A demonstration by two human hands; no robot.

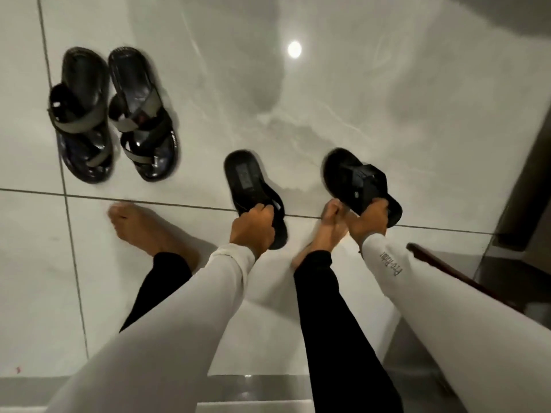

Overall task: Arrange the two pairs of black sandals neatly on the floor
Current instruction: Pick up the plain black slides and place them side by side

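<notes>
One pair of black strapped sandals stands side by side on the pale tiled floor at the upper left: the left one [80,114] and the right one [143,114], toes toward me. The second pair is black slides. My left hand [253,228] grips the near end of one slide [249,183] in the middle of the view. My right hand [369,222] grips the near end of the other slide [354,177], which is tilted, its strap facing up. The two slides are about a foot's width apart.
My bare left foot [143,228] and bare right foot [325,231] stand on the glossy tiles just behind the slides. A dark wooden edge [447,269] and a dark door or cabinet [530,174] lie at the right. A grey step [268,383] runs along the bottom.
</notes>
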